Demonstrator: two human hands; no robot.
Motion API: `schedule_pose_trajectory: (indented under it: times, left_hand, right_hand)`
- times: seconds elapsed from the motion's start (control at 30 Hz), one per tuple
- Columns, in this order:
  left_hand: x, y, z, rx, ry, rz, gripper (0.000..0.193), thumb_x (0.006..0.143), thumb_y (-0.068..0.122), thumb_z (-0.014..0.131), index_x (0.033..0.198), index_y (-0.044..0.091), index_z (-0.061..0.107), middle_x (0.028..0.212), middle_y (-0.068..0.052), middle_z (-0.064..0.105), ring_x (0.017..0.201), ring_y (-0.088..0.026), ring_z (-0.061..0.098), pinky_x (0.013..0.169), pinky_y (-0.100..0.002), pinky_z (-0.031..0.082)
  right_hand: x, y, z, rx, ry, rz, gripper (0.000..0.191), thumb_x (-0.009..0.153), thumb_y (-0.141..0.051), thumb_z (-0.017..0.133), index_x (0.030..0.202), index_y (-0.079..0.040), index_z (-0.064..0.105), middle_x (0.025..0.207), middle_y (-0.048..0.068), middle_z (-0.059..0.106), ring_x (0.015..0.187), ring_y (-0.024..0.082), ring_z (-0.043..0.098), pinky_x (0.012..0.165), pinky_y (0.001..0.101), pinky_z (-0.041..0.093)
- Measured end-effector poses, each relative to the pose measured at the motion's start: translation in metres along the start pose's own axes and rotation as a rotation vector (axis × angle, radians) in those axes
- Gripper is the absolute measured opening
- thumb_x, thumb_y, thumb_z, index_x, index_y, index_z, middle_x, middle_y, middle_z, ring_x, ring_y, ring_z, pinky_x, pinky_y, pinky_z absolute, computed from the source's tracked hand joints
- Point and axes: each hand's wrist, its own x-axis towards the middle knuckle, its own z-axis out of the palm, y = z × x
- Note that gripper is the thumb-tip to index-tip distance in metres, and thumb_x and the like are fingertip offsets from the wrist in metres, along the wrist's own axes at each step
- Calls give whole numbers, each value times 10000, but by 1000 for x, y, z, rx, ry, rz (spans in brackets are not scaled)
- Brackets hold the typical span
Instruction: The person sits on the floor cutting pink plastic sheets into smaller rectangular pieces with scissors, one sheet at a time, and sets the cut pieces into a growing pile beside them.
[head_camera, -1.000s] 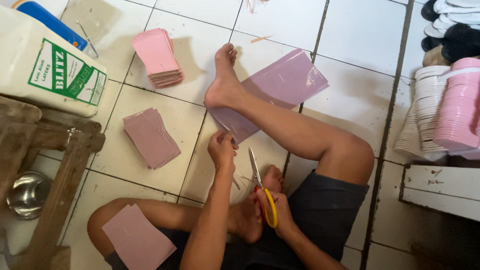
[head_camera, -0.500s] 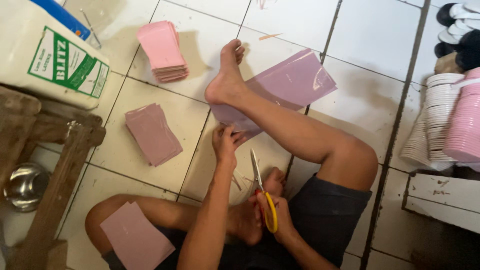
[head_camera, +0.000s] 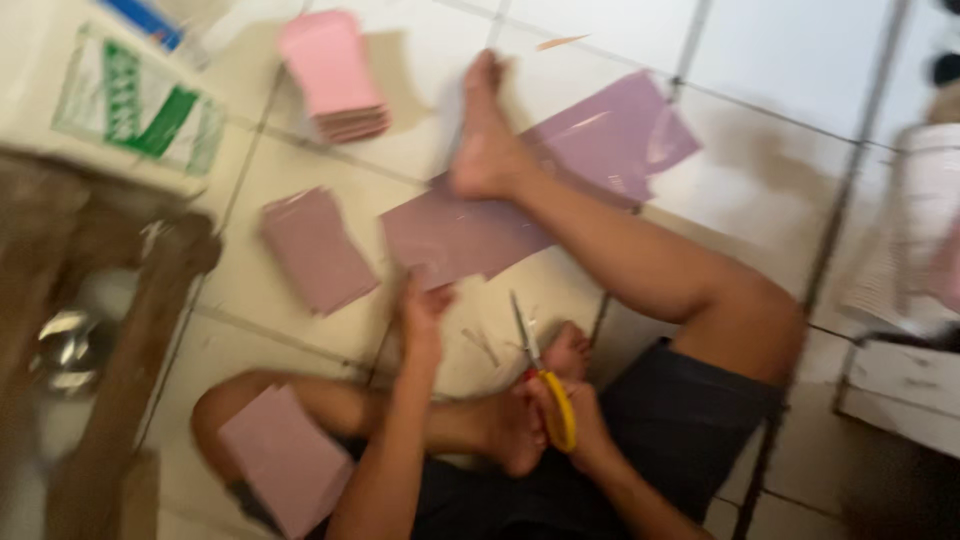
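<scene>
- Scissors (head_camera: 540, 375), with yellow handles and thin metal blades, sit gripped in the right hand (head_camera: 580, 425); the blades point up over the floor tiles (head_camera: 760, 170).
- Left hand (head_camera: 425, 310) reaches, fingers loosely curled, to the near edge of a large, flat mauve sheet (head_camera: 450, 235); motion blur hides whether it grips.
- Bare foot (head_camera: 485, 140) rests on that sheet.
- Stack of pink rectangular cards (head_camera: 335, 75) lies beyond.
</scene>
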Motion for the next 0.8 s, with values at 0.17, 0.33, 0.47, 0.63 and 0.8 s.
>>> schedule_pose_trajectory:
  times: [0.17, 0.33, 0.47, 0.63, 0.8]
  left_hand:
    - [-19, -20, 1, 6, -63, -36, 365, 908, 125, 705, 1216, -26, 583, 1156, -136, 692, 1053, -313, 736, 825, -387, 618]
    - [-35, -6, 19, -90, -19, -29, 364, 924, 136, 698, 1206, -65, 586, 1161, -162, 668, 1040, -320, 731, 820, -382, 630]
    - [-46, 0, 20, -107, -2, -22, 347, 933, 127, 710, 1187, -79, 595, 1150, -158, 661, 1045, -309, 729, 822, -357, 628]
    - [-48, 0, 20, -83, 109, -54, 321, 935, 122, 713, 1148, -75, 576, 1102, -153, 663, 1018, -318, 734, 805, -372, 643]
    - [-52, 8, 23, -104, 108, -72, 314, 937, 139, 694, 1157, -64, 601, 1101, -154, 696, 989, -296, 740, 777, -353, 637]
  right_hand:
    - [-8, -29, -1, -19, -45, 227, 571, 994, -505, 469, 958, -5, 741, 524, 48, 537, 365, 161, 474, 348, 302, 375]
    - [-2, -49, 9, -9, -148, 214, 624, 994, -559, 423, 986, -1, 702, 520, 51, 511, 371, 170, 460, 363, 307, 377]
    - [15, -53, 23, -7, -194, 280, 695, 974, -636, 403, 1021, 4, 668, 546, 50, 508, 431, 183, 494, 436, 320, 420]
    - [36, -60, 39, -26, -171, 388, 714, 931, -676, 418, 1038, -8, 648, 606, 39, 524, 501, 180, 510, 485, 323, 435]
    - [54, -64, 52, -65, -126, 378, 610, 913, -631, 531, 1016, -48, 676, 665, 3, 524, 551, 137, 490, 518, 283, 421]
